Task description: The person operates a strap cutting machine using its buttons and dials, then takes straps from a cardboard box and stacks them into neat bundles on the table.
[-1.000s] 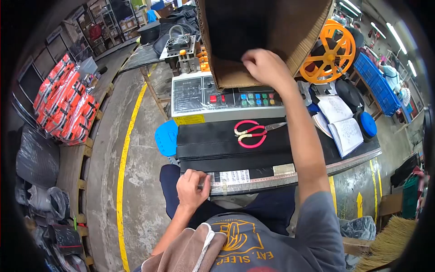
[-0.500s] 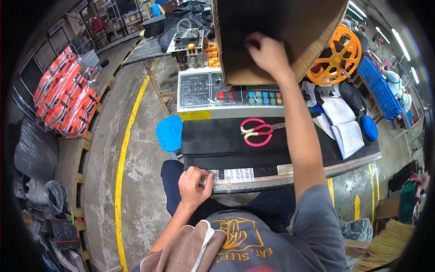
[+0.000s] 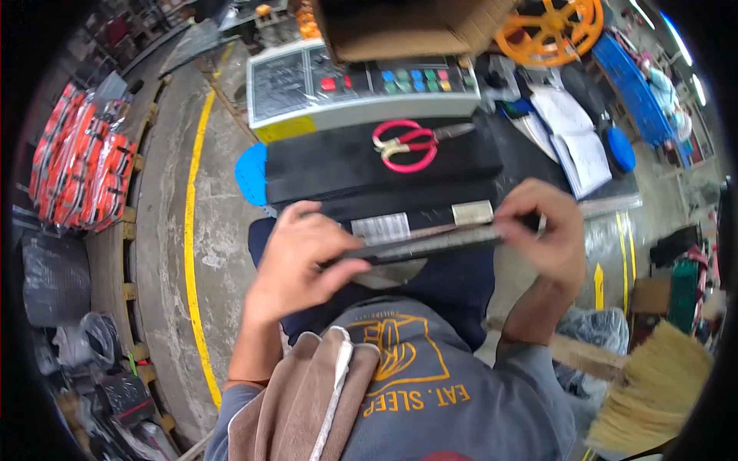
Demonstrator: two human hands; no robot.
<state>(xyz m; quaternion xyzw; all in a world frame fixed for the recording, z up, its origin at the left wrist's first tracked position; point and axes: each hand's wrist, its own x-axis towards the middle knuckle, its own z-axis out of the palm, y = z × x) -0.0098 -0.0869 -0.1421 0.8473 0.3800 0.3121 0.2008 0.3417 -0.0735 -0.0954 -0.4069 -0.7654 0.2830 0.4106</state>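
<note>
My left hand (image 3: 307,257) and my right hand (image 3: 544,229) each pinch one end of a narrow black strip (image 3: 430,245), stretched almost level between them at the table's near edge. Blur hides the strip's finer detail. Just beyond it, two paper labels lie by the edge, a printed white one (image 3: 381,227) and a cream one (image 3: 472,213). Farther in, pink-handled scissors (image 3: 407,145) rest on the wide black bands (image 3: 323,165), their blades pointing right.
A control panel (image 3: 361,107) with coloured buttons stands behind the bands, under an open cardboard box (image 3: 415,38). To the right lie an open notebook (image 3: 580,157) and a blue round object (image 3: 621,149). An orange reel (image 3: 550,34) stands at the back; a blue stool (image 3: 250,175) is left.
My right hand has come out of the cardboard box and down to the table's near edge. Both hands now hold the black strip between them. The view has tilted downward.
</note>
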